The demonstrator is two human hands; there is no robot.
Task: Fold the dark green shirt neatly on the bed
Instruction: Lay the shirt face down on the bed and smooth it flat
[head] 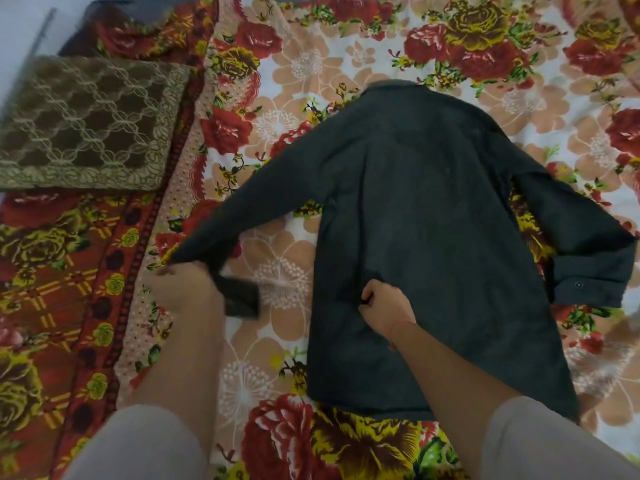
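The dark green shirt lies spread flat, back side up, on the floral bed sheet, collar pointing away from me. Its left sleeve stretches out toward my left hand, which grips that sleeve near the cuff; the cuff end hangs folded below the hand. My right hand pinches the fabric of the shirt's body near its left edge, low down. The right sleeve lies bent downward beside the body, its buttoned cuff flat on the sheet.
A brown cushion with a pale lace pattern sits at the far left on the red border of the sheet. A pale wall or floor strip shows at the top left corner. The flowered sheet surrounds the shirt on all sides.
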